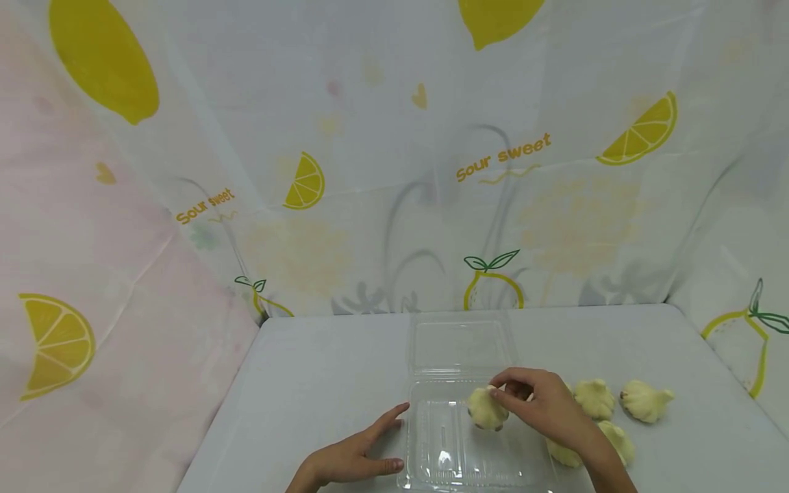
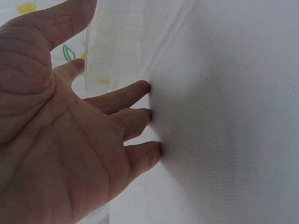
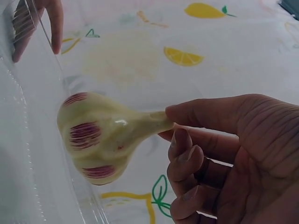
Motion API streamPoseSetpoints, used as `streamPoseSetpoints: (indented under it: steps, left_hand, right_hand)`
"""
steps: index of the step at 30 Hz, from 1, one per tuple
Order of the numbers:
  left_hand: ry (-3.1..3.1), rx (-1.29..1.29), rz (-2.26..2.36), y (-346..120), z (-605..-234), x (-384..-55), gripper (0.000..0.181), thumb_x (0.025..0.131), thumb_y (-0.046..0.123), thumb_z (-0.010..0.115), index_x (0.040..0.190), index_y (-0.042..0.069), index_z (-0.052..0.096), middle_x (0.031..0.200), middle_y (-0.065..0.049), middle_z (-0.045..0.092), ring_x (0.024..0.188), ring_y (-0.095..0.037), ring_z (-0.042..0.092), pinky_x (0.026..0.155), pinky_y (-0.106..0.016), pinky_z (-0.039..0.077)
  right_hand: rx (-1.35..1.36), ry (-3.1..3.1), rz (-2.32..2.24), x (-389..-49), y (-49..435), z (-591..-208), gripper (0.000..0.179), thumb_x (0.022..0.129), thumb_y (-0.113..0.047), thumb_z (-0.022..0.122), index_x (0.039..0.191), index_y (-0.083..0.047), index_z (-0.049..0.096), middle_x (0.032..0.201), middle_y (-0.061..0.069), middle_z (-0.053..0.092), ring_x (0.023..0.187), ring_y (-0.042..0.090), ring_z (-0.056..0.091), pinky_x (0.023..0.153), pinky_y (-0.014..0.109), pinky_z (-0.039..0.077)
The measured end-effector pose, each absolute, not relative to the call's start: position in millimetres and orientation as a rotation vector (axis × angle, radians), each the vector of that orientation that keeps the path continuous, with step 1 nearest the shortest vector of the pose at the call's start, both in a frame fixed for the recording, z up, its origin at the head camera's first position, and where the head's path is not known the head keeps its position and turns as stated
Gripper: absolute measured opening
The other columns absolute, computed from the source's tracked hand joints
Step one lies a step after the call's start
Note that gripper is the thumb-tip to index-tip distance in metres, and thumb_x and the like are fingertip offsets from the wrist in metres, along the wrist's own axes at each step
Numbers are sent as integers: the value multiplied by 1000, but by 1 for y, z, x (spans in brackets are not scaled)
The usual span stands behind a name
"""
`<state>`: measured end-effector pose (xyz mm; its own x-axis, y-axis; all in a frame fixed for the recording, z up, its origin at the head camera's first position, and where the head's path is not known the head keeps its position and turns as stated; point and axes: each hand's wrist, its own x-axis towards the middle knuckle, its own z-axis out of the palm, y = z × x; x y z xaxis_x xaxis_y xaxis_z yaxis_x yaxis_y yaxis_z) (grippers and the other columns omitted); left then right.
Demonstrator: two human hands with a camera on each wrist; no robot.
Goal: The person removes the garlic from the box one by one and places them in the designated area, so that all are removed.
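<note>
My right hand [image 1: 551, 407] pinches a garlic bulb [image 1: 487, 411] by its stem, above the clear plastic container [image 1: 440, 445]. In the right wrist view the pale garlic bulb [image 3: 96, 140] shows purple-streaked patches at its base, with thumb and index finger at the stem's end. My left hand [image 1: 351, 457] lies at the container's left side, fingers spread. From the left wrist view, this left hand [image 2: 79, 126] has its fingertips on the white tabletop beside the clear plastic wall [image 2: 121, 42]; nothing is in its palm.
Several more garlic bulbs [image 1: 646, 402] lie on the white table [image 1: 320, 370] right of the container, some partly hidden behind my right hand and forearm. The container's lid [image 1: 462, 346] is folded back toward the rear. A lemon-print cloth [image 1: 370, 239] walls the back and sides.
</note>
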<state>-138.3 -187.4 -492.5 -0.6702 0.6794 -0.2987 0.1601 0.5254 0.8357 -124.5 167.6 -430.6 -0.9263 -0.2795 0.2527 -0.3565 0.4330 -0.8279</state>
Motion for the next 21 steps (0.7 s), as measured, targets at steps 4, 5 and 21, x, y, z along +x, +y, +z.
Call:
streamPoseSetpoints:
  steps: [4, 5, 21]
  left_hand:
    - [2143, 672, 1092, -187, -492, -139, 80, 96, 34, 66, 156, 37, 14, 154, -14, 35, 142, -37, 25, 108, -62, 24]
    - [2141, 670, 1092, -187, -492, -139, 80, 96, 34, 66, 157, 37, 14, 154, -14, 35, 141, -37, 25, 107, -62, 24]
    - [2135, 698, 1100, -188, -494, -138, 79, 97, 37, 64, 157, 37, 13, 154, -16, 33, 142, -37, 24, 108, -62, 24]
  right_hand:
    - [583, -2584, 1510, -123, 174, -429, 3, 91, -17, 73, 94, -16, 73, 71, -9, 62, 63, 6, 58, 55, 26, 47]
    - [574, -2585, 1504, -122, 176, -428, 3, 91, -17, 73, 94, -16, 73, 71, -9, 62, 63, 6, 58, 55, 25, 47]
    - [465, -2659, 1500, -117, 195, -420, 8, 93, -24, 71, 98, -18, 73, 73, -6, 63, 62, 10, 57, 51, 27, 46]
